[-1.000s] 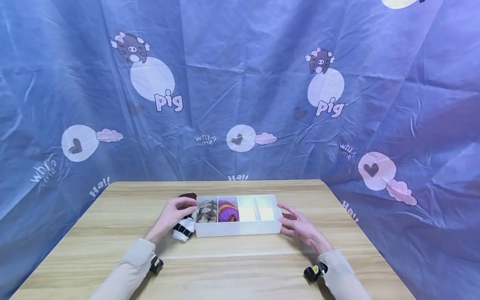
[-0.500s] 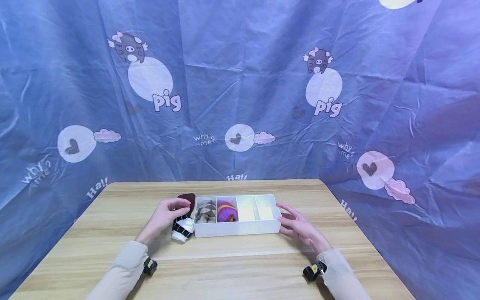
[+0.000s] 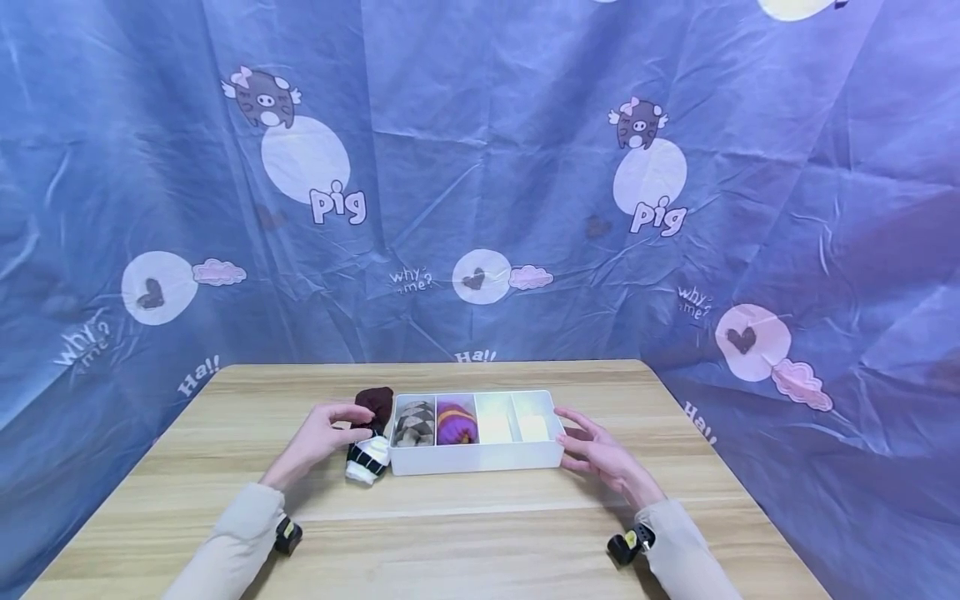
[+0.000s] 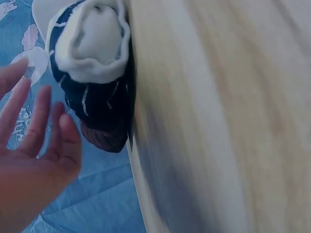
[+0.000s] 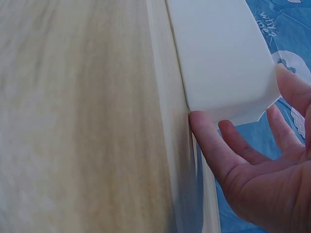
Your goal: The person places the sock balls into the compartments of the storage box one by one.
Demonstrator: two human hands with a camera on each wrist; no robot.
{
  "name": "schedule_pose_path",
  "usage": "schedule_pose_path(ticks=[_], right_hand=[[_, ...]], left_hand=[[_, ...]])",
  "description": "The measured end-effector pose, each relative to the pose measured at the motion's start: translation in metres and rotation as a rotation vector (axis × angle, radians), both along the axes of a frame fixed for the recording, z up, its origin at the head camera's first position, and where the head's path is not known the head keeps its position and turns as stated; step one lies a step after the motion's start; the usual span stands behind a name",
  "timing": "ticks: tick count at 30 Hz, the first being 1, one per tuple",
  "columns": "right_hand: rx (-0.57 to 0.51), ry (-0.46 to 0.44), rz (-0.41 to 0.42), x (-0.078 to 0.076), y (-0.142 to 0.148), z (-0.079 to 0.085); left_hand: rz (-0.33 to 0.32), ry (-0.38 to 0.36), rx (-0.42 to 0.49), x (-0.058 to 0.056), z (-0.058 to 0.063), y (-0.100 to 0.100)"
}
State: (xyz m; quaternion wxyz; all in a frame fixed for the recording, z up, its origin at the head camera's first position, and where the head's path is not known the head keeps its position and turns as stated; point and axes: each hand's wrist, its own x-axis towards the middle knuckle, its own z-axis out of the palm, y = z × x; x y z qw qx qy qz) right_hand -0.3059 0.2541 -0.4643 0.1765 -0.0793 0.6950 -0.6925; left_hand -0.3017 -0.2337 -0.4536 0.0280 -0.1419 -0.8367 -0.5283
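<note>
Two bare hands at a compartmented white box on a wooden table. The left hand has just drawn back from the box's end wall and now hovers near it, fingers loosely extended, holding nothing. The right hand has kept its place: its spread, slightly bent fingers rest against the opposite end wall, touching the box without wrapping round it.

The box stands between the hands, its position practically unchanged. In the compartment nearest the left hand lies a grey patterned bundle, apparently a rolled sock; in the next one towards the right hand lies a purple bundle with an orange stripe.

The left hand's withdrawal has exposed more of a dark maroon bundle, just beyond its fingertips; whether they touch it cannot be told. Just beside that hand, on the side towards the person, lies a black-and-white sock, its pale cuff facing the left wrist camera. Both are outside the box, close to its end wall.

The change suggests that the left hand's contact with the box is over for now: any steadying falls to the right hand, while the two outside pieces lie within the left hand's reach.
</note>
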Motion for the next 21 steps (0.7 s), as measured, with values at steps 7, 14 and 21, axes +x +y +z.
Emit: schedule_pose_path(ticks=[7, 14, 21], right_hand=[[-0.002, -0.013, -0.003, -0.0002, 0.0001, 0.0004], [-0.008, -0.021, -0.024, -0.0002, 0.0003, 0.0016], [-0.018, -0.019, -0.015, 0.0003, -0.0008, 0.0003]], left_hand=[[-0.021, -0.074, -0.058, 0.0024, 0.0001, -0.0040], [-0.048, -0.119, -0.089, 0.0021, 0.0018, -0.0022], [-0.109, -0.118, -0.106, 0.0036, -0.0014, 0.0032]])
